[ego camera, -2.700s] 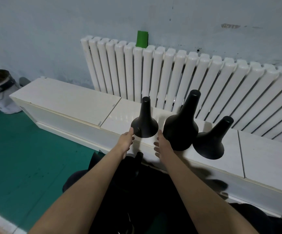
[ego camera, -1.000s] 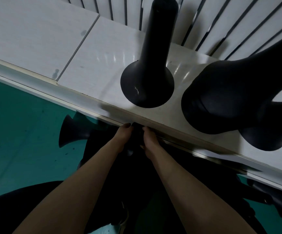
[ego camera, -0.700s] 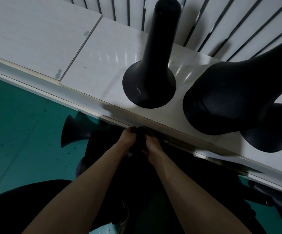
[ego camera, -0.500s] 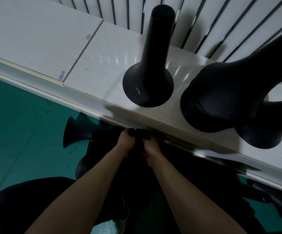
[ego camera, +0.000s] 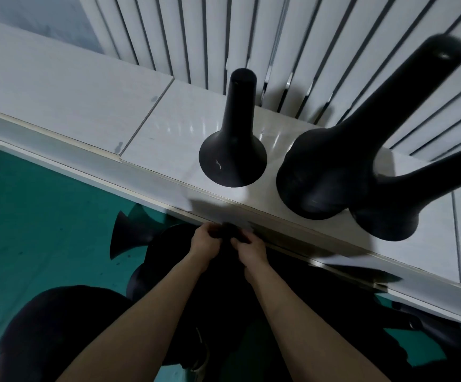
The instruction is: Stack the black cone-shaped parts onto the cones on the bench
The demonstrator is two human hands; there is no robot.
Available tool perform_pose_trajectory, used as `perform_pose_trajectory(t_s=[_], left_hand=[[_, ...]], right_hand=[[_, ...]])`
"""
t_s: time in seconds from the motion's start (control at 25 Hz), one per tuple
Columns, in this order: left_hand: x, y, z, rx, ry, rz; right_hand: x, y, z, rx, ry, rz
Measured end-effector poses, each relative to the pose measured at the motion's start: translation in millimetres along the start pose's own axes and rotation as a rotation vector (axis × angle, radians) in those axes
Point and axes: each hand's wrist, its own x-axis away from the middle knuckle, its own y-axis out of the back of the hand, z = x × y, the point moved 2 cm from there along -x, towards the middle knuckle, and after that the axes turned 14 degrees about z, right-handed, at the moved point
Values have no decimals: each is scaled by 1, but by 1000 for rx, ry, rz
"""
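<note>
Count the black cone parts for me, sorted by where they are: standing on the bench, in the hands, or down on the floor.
On the bench: 3, a left cone, a middle cone and a right cone.
Held by left hand and right hand: 1 held cone.
On the floor: 1 clearly visible floor cone.
Total: 5.

Three black cones [ego camera: 232, 158] are seen on a white bench [ego camera: 72, 86]; the floor [ego camera: 30, 216] is green, the radiator [ego camera: 292, 51] white.
</note>
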Motion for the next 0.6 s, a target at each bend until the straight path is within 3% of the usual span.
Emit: perform_pose_trajectory(t_s=[0.6], left_hand=[[71,-10,-35,23,-200,38]], right_hand=[[70,27,12,-78,141,-8]])
